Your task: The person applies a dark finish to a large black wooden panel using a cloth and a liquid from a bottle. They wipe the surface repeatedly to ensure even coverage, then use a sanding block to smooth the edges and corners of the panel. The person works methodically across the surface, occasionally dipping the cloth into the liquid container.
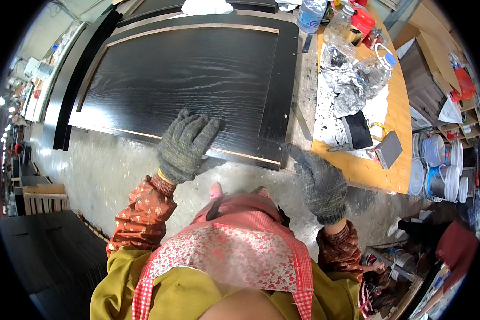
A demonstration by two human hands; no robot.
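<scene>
A large black wood-grained door panel (181,74) lies in front of me, its raised frame edged with strips of bare, lighter wood. My left hand (186,146), in a grey knitted glove, rests flat over the panel's near edge with the fingers stretched out. At the near right corner is my right hand (322,186), gloved the same way. Its fingers are curled toward that corner, and what they hold, if anything, is hidden. A thin flat blade-like strip (302,124) lies on the bench just beyond the right hand.
Right of the panel stands a wooden table (378,178) with a black cloth (357,130), a grey block (389,150), crumpled plastic (346,88) and bottles. White buckets (434,165) are stacked farther right. A black panel stack (53,256) sits lower left. Another person's hand (377,266) shows lower right.
</scene>
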